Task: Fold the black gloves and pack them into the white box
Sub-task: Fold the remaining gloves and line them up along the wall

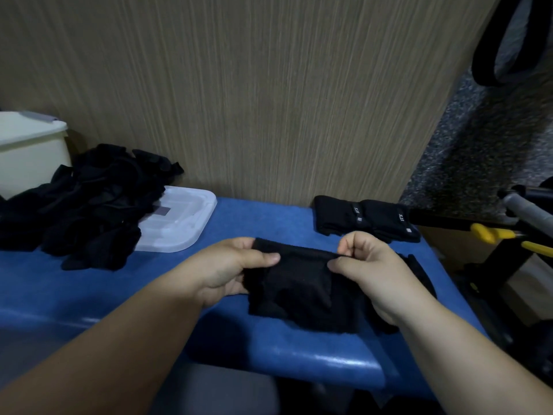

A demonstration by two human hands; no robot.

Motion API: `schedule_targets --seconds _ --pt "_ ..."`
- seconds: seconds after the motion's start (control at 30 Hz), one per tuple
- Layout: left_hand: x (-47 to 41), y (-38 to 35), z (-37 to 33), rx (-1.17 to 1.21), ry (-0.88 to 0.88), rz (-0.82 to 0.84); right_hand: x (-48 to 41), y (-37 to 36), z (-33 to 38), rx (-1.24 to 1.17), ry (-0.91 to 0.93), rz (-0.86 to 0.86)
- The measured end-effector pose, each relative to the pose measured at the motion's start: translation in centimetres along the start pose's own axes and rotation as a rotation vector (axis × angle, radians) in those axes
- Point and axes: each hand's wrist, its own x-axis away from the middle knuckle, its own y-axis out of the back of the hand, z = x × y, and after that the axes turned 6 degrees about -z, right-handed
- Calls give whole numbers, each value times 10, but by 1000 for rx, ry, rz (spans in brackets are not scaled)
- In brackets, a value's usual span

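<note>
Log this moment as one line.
step: folding | left hand: grips glove | right hand: pinches glove top edge | folded gloves: back right | white box: far left

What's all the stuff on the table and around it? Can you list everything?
white box: one, creamy white, far left, behind the pile.
glove pile: one heap, black, left side of the table, partly on the lid.
lid: one, see-through white, flat on the table beside the pile.
folded gloves: two bundles, black with grey bands, back right of the table.
held glove: one, black, front middle.
table: one, blue.
wall panel: one, beige wood grain, behind the table.
yellow handles: two, yellow, off the table's right edge.
left hand: one, holds the held glove's left end, thumb on top.
right hand: one, pinches its top edge.
</note>
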Motion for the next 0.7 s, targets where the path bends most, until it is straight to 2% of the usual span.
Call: schedule_targets --seconds 0.07,0.2,0.3,0.4,0.53,0.63,0.7 --pt "-2 -3 1 55 -33 -85 1 1 -1 101 31 62" --pt "-7 -13 5 -112 -218 -298 6 0 -1 340 59 186" --pt "-13 -15 9 -173 -318 -443 9 -6 -3 467 146 167" --pt "-13 -16 12 -449 -462 -580 9 -12 -11 541 183 67" --pt "-8 -24 17 -725 -618 -522 9 -16 -13 591 196 -1" --pt "-9 -29 24 -939 -616 -381 15 -15 -7 938 206 42" --pt "-10 -31 30 -1038 -589 -293 18 -14 -6 1095 301 22"
